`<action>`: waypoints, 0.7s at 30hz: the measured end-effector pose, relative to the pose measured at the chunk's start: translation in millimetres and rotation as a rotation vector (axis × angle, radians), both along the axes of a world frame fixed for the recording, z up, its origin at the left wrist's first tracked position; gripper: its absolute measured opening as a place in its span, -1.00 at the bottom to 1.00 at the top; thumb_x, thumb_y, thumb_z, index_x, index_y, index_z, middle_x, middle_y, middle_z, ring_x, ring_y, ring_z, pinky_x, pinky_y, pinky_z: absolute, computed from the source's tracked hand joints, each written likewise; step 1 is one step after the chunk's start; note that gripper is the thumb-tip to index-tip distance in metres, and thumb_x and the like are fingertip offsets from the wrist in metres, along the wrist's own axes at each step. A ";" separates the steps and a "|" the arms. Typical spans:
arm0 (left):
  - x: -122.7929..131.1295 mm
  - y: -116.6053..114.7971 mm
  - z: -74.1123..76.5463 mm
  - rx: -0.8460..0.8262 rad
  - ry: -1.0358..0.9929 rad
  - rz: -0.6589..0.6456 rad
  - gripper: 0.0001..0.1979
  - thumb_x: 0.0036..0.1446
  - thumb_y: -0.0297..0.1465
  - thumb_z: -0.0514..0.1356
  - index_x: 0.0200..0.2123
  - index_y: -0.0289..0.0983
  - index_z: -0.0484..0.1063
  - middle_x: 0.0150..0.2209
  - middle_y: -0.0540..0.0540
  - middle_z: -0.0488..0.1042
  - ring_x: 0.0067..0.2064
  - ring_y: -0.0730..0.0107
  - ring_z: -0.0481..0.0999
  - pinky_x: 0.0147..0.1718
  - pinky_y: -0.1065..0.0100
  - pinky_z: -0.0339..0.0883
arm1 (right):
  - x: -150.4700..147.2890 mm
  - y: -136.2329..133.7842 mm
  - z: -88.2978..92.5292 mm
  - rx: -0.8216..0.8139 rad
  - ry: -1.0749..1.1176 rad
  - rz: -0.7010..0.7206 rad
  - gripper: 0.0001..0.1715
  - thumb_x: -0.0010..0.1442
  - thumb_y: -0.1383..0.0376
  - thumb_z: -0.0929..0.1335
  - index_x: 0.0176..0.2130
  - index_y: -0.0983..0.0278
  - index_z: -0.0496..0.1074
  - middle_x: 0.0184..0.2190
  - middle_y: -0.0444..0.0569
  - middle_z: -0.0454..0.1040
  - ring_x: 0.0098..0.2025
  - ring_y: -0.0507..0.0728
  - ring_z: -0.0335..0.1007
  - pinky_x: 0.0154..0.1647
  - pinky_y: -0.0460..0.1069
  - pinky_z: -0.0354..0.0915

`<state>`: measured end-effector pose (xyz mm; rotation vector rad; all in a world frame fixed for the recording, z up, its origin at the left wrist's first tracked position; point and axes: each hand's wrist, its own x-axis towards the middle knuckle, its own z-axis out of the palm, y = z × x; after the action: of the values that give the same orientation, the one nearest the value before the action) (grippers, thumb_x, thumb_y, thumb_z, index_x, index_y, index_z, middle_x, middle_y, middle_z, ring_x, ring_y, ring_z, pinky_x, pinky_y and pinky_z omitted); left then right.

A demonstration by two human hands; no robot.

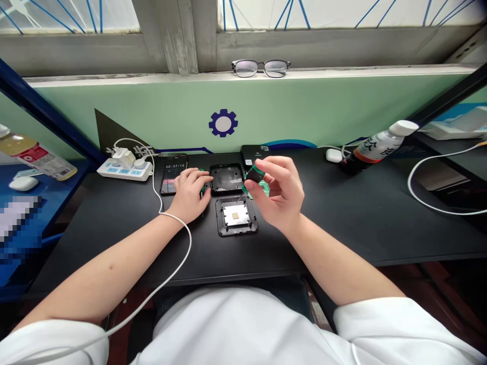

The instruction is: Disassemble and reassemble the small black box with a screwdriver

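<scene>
My right hand [280, 192] is raised over the desk, thumb and fingers pinched on a small screwdriver [255, 174] with a black and green handle. A thin shaft seems to point down and left from it. My left hand [191, 193] rests on the desk with fingers apart, fingertips at the left edge of a black open casing [227, 178]. Something green [203, 189] shows between its thumb and index finger, mostly covered. Nearer me lies a square black cover [237, 231] with a silver plate [236, 215] inside. A green circuit board [264, 189] is partly hidden behind my right hand.
A phone [174, 170] showing a timer lies beside my left hand. A white cable [189, 243] crosses my left forearm from a power strip [125, 170]. Behind the casing is a black box [253, 152]. A bottle [375, 147] and white charger [334, 155] stand right; glasses [261, 68] rest on the ledge.
</scene>
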<state>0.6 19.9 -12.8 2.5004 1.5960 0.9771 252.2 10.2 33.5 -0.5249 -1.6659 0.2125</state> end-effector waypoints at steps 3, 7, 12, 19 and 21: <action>4.0 -10.0 4.4 -0.032 0.040 -0.175 -0.71 0.37 -0.31 0.21 0.10 -0.18 0.56 0.18 -0.22 0.59 0.34 -0.11 0.37 0.31 -0.17 0.18 | 15.5 8.4 10.2 -0.028 -0.066 0.004 -0.52 0.33 0.26 0.50 0.21 0.01 0.54 -0.07 0.00 0.44 -0.18 0.13 0.48 -0.45 0.01 0.56; 10.9 -20.7 7.6 -0.108 0.157 -0.328 -0.65 0.30 -0.14 0.31 0.05 -0.17 0.59 0.27 -0.27 0.54 0.40 -0.24 0.31 0.31 -0.24 0.15 | 27.8 13.5 21.5 -0.047 -0.101 0.010 -0.51 0.32 0.29 0.52 0.20 -0.01 0.56 -0.08 -0.02 0.45 -0.19 0.11 0.46 -0.46 -0.01 0.54; 16.2 -24.5 10.2 -0.121 0.254 -0.427 -0.51 0.10 0.03 0.44 -0.06 -0.19 0.65 0.24 -0.31 0.56 0.39 -0.41 0.31 0.30 -0.33 0.10 | 28.0 12.7 12.4 -0.005 -0.113 0.050 -0.51 0.30 0.30 0.52 0.19 0.01 0.57 -0.13 -0.04 0.47 -0.20 0.11 0.47 -0.50 -0.03 0.52; 14.0 -21.5 11.4 -0.107 0.225 -0.445 -0.64 0.08 -0.11 0.43 -0.13 -0.18 0.66 0.16 -0.26 0.63 0.37 -0.36 0.37 0.29 -0.30 0.14 | 25.4 3.7 -12.5 -0.094 -0.036 0.033 -0.53 0.32 0.27 0.51 0.19 0.03 0.55 -0.08 -0.01 0.44 -0.25 0.09 0.44 -0.45 0.02 0.53; 12.5 -20.0 11.0 -0.112 0.220 -0.450 -0.64 0.05 -0.12 0.44 -0.13 -0.17 0.66 0.16 -0.25 0.63 0.36 -0.36 0.37 0.30 -0.30 0.14 | 24.9 1.5 -14.1 -0.120 -0.010 0.029 -0.55 0.33 0.25 0.50 0.19 0.04 0.55 -0.08 -0.01 0.43 -0.24 0.09 0.42 -0.44 0.02 0.52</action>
<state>13.1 -0.1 -1.8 2.7779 1.0073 0.5582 277.0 11.7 19.4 -0.5923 -1.6785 0.3331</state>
